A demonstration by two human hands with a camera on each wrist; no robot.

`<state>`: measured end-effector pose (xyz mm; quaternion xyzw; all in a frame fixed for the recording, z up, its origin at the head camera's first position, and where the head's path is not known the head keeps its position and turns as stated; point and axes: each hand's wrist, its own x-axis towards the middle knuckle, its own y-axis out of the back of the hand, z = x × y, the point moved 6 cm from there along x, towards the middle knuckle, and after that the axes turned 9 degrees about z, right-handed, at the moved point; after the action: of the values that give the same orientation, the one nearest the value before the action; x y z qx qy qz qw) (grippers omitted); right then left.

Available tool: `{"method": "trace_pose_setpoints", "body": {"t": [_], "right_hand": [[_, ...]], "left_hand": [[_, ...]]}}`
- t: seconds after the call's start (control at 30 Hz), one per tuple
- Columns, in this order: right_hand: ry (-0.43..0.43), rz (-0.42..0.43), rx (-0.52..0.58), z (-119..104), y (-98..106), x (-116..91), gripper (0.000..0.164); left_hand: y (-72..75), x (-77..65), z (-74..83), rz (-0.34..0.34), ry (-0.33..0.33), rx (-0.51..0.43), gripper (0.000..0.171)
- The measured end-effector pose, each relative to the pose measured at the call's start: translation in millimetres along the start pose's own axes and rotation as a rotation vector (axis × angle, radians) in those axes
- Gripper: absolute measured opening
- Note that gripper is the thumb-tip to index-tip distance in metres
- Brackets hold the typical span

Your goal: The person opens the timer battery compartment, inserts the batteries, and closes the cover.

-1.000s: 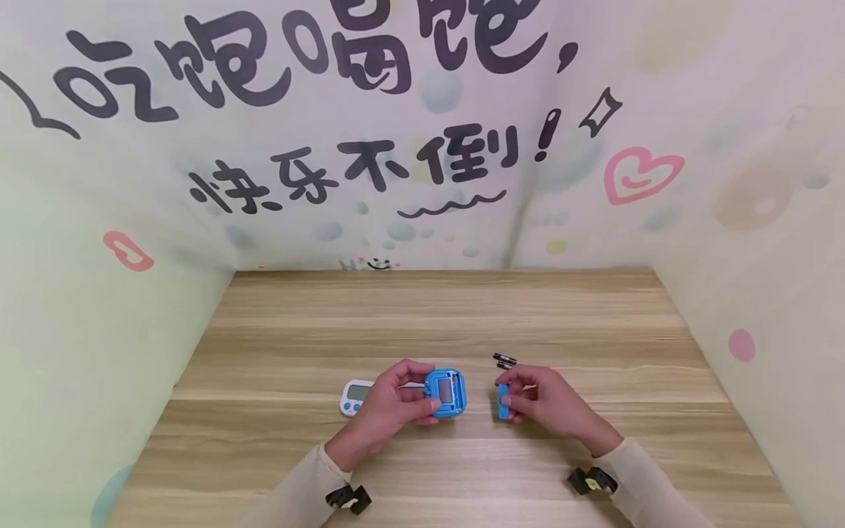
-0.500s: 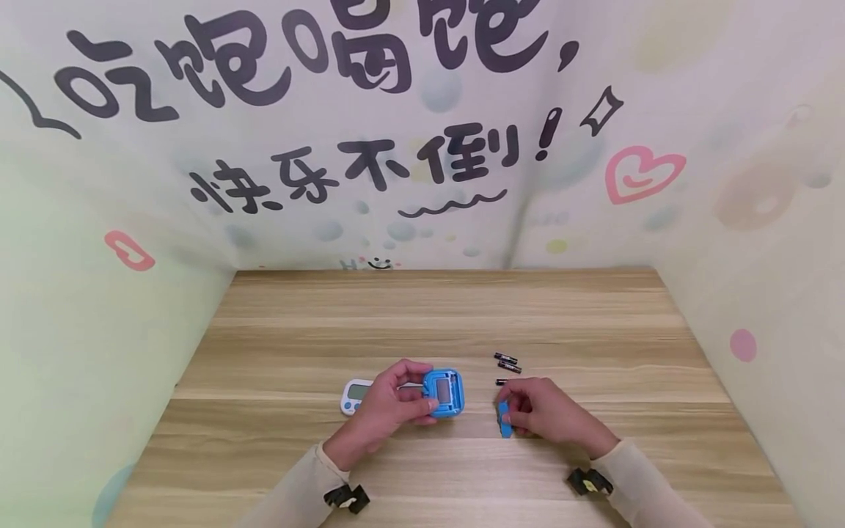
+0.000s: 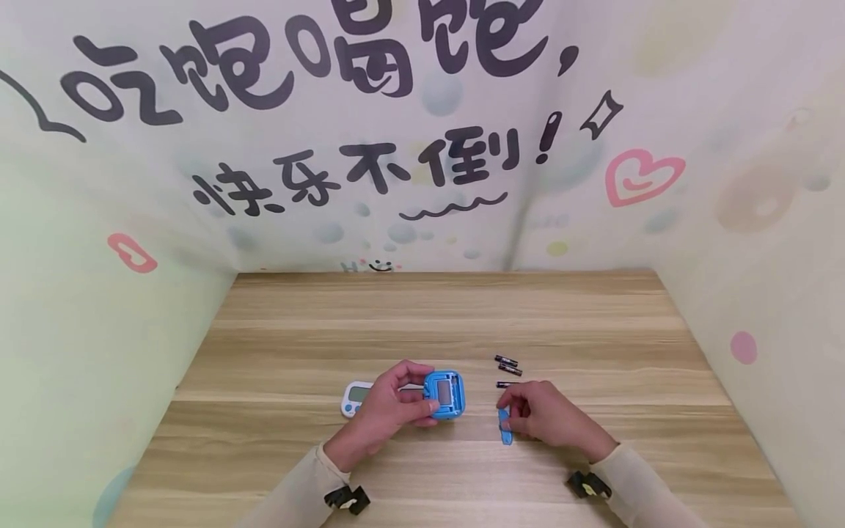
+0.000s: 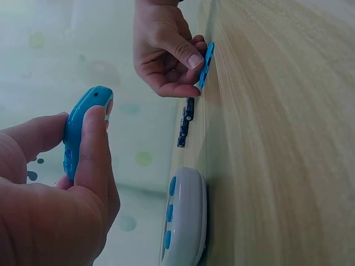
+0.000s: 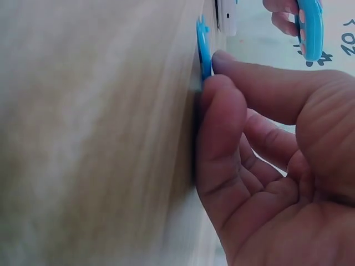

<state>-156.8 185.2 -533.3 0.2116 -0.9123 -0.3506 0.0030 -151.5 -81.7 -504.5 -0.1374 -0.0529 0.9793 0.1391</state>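
My left hand [image 3: 389, 403] holds a small square blue electronic device [image 3: 452, 396] raised above the table, its battery slot facing up and uncovered. In the left wrist view the blue device [image 4: 86, 130] sits edge-on between thumb and fingers. My right hand [image 3: 551, 418] is low at the tabletop, thumb and forefinger on a narrow blue battery cover [image 3: 506, 434]. In the right wrist view the cover [image 5: 203, 47] lies at table level, its near end hidden by the forefinger. Beyond that hand lie three black batteries [image 3: 510, 369], the nearest partly covered by it.
A white device [image 3: 354, 398] with a grey display and blue buttons lies on the wooden table [image 3: 422, 315], partly behind my left hand. Printed walls [image 3: 370, 220] border the table at the back and both sides.
My right hand has brought the blue cover down and nearer to me, laying it flatter on the table. A third battery has come into sight. The left hand has barely moved.
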Motion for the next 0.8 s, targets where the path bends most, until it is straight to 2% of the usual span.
{"method": "trace_pose_setpoints", "body": {"t": [0.2, 0.37, 0.6, 0.7, 0.8], "right_hand": [[0.042, 0.022, 0.001, -1.5, 3.2, 0.5, 0.021], [0.101, 0.132, -0.05, -3.4, 12.7, 2.6, 0.016], [0.141, 0.257, -0.082, -7.6, 29.5, 9.3, 0.014], [0.176, 0.293, -0.117, -9.8, 33.4, 13.4, 0.015], [0.164, 0.293, -0.158, -8.8, 33.6, 17.3, 0.015]], "left_hand": [[0.8, -0.1, 1.0, 0.001, -0.001, 0.0, 0.058], [1.1, -0.3, 3.0, 0.004, -0.004, -0.009, 0.058], [2.1, -0.4, 2.9, 0.011, 0.009, -0.002, 0.058], [1.9, -0.6, 2.8, 0.013, 0.013, 0.005, 0.057], [1.3, -0.9, 3.2, 0.01, 0.014, 0.003, 0.057]]}}
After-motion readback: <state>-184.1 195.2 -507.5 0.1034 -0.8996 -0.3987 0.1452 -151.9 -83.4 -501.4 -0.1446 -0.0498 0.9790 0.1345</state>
